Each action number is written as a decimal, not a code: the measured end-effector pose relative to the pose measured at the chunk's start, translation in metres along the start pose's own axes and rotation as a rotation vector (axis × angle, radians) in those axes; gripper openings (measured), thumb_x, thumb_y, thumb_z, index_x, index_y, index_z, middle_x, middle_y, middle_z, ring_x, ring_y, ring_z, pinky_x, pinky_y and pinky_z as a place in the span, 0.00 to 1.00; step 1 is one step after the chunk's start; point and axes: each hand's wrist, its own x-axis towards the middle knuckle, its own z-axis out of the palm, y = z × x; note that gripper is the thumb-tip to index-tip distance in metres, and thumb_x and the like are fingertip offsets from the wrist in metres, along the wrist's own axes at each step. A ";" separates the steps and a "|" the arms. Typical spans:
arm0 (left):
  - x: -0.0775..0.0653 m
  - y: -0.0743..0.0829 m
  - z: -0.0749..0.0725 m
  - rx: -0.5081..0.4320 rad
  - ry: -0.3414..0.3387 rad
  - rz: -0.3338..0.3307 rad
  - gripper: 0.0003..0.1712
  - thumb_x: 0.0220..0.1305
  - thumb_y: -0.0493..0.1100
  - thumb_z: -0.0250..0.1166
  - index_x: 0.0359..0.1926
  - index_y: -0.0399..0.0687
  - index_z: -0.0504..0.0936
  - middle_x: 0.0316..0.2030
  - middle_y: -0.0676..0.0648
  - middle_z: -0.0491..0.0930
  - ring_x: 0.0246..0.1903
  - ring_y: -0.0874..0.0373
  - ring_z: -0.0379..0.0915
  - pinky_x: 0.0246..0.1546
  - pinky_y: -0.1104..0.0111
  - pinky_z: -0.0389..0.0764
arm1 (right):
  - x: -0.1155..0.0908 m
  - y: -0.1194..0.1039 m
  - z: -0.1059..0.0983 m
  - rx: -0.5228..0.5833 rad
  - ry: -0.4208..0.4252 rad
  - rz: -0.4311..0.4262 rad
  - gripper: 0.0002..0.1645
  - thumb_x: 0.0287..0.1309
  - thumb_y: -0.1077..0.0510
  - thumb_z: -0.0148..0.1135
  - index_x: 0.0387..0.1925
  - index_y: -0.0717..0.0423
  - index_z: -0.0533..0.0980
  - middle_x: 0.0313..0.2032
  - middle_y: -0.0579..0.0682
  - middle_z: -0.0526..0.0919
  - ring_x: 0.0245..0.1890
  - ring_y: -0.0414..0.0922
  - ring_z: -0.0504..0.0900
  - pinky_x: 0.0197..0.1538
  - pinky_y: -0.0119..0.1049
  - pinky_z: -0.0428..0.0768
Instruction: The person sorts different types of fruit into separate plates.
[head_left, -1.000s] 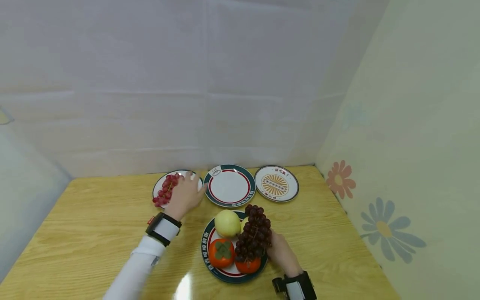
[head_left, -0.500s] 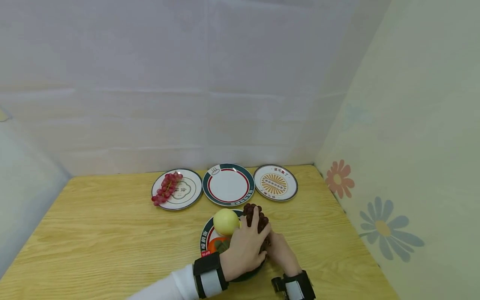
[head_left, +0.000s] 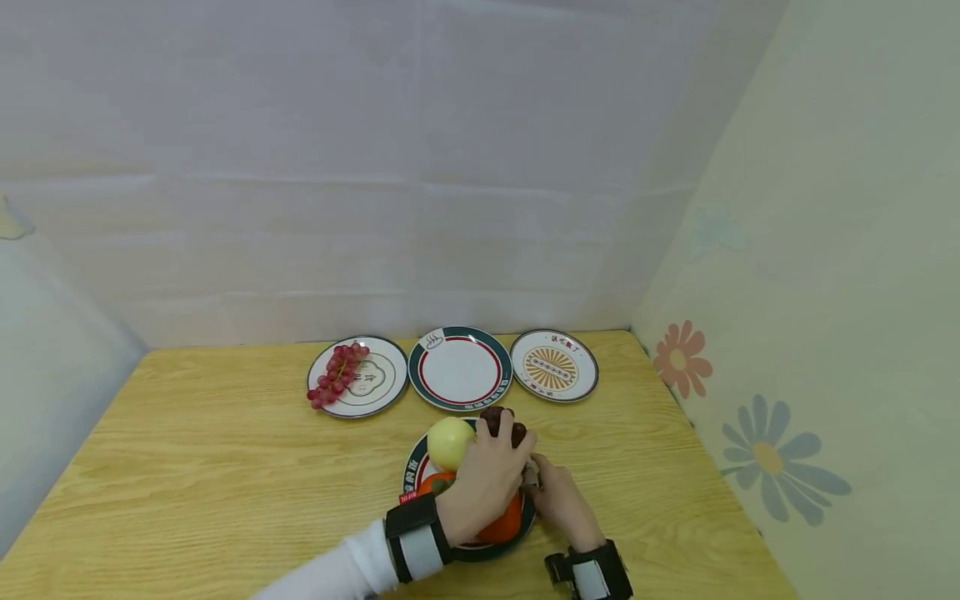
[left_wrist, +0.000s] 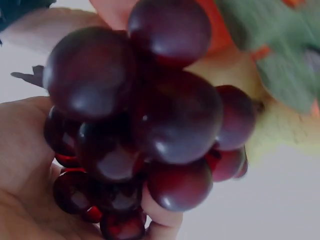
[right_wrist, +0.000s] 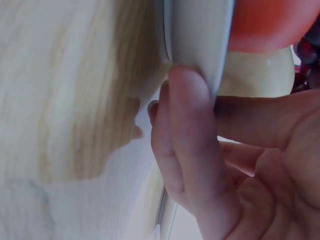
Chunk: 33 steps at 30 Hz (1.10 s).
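Note:
My left hand [head_left: 487, 482] grips a bunch of dark purple grapes [left_wrist: 177, 117] over the front plate [head_left: 410, 477]. In the head view the hand covers most of the bunch, and only its far grapes show. The right hand [head_left: 564, 507] pinches that plate's rim [right_wrist: 197, 40] on the right side, with the thumb on the inner face and the fingers beneath. On the plate are a pale yellow-green round fruit [head_left: 450, 443] and orange persimmons [head_left: 504, 523], partly hidden by my left arm. Another pale fruit [right_wrist: 260, 75] shows beyond the rim in the right wrist view.
Along the table's back edge stand three plates: a white one [head_left: 390, 379] bearing red grapes [head_left: 339, 377], a green-rimmed one [head_left: 461, 371], and a white one [head_left: 585, 371] with a sunburst pattern. A pale wall sheet [head_left: 375, 250] rises behind, and a flowered panel [head_left: 810, 333] flanks the right.
My left hand has come from the back left plate to the front plate and taken hold of the dark grapes, which have shifted slightly. The right hand stays at the rim.

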 end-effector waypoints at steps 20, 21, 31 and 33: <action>0.039 -0.198 0.062 -0.019 0.406 -0.131 0.27 0.53 0.42 0.70 0.53 0.40 0.74 0.48 0.31 0.73 0.46 0.39 0.71 0.43 0.49 0.70 | 0.001 0.000 0.002 -0.037 0.024 0.010 0.29 0.53 0.66 0.64 0.56 0.72 0.69 0.40 0.63 0.83 0.35 0.47 0.80 0.35 0.41 0.77; 0.038 -0.204 0.071 -0.024 0.401 -0.134 0.27 0.53 0.42 0.71 0.53 0.40 0.74 0.48 0.31 0.73 0.47 0.39 0.71 0.43 0.49 0.70 | 0.001 0.000 0.002 -0.030 0.021 0.017 0.28 0.53 0.66 0.64 0.56 0.72 0.69 0.38 0.61 0.83 0.33 0.46 0.79 0.33 0.38 0.76; 0.030 -0.224 0.109 -0.064 0.367 -0.158 0.27 0.55 0.40 0.68 0.56 0.43 0.74 0.53 0.31 0.70 0.44 0.32 0.71 0.43 0.48 0.77 | 0.000 -0.001 0.001 0.002 0.017 0.025 0.28 0.54 0.66 0.63 0.57 0.71 0.69 0.29 0.54 0.80 0.23 0.40 0.73 0.24 0.30 0.68; 0.029 -0.225 0.111 -0.081 0.348 -0.165 0.26 0.56 0.41 0.68 0.56 0.45 0.74 0.54 0.32 0.70 0.44 0.30 0.70 0.40 0.47 0.80 | 0.001 -0.001 0.001 0.003 0.017 0.027 0.28 0.54 0.66 0.63 0.57 0.71 0.69 0.29 0.53 0.80 0.22 0.40 0.73 0.23 0.29 0.67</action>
